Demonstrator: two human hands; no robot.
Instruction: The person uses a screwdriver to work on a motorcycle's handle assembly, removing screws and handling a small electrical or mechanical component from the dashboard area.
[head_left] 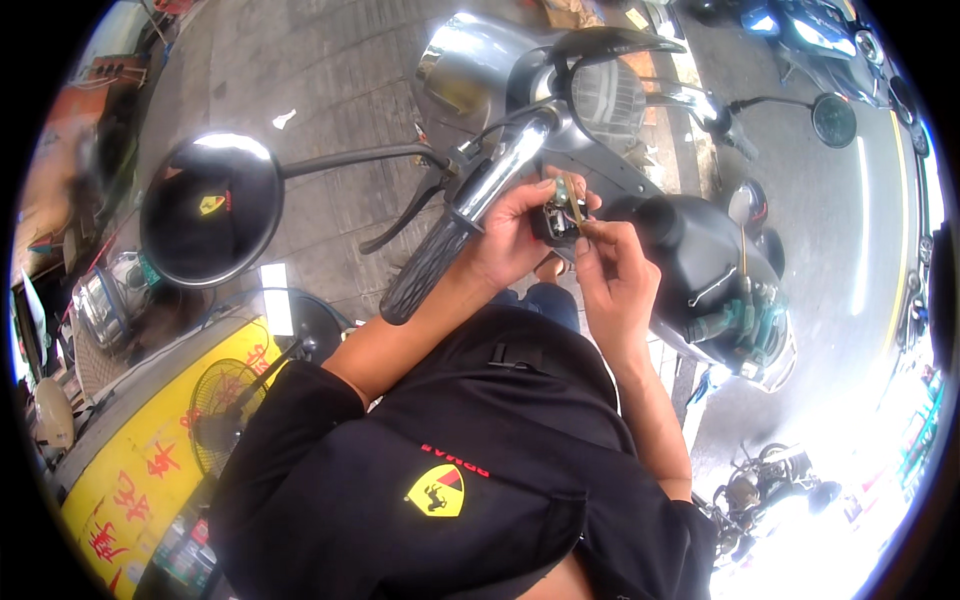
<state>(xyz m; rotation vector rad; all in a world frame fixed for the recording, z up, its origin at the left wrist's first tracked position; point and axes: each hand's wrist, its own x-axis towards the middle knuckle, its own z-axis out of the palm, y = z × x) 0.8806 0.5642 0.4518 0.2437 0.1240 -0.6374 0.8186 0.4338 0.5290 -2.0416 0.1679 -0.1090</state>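
Note:
In front of my chest, my left hand is closed around a small black part with bright metal pieces inside and a greenish piece at its upper end. My right hand meets it from the right, thumb and finger pinched at the lower end of a thin brass-coloured strip that lies across the part. Exactly how the strip joins the part is too small to tell. Just left of my left hand is the scooter's black rubber handlebar grip, below a chrome bar and a brake lever.
A round mirror sticks out left. The dark scooter seat carries a teal power tool and a thin metal tool. A fan stands by a yellow sign. Other motorbikes are parked along the road.

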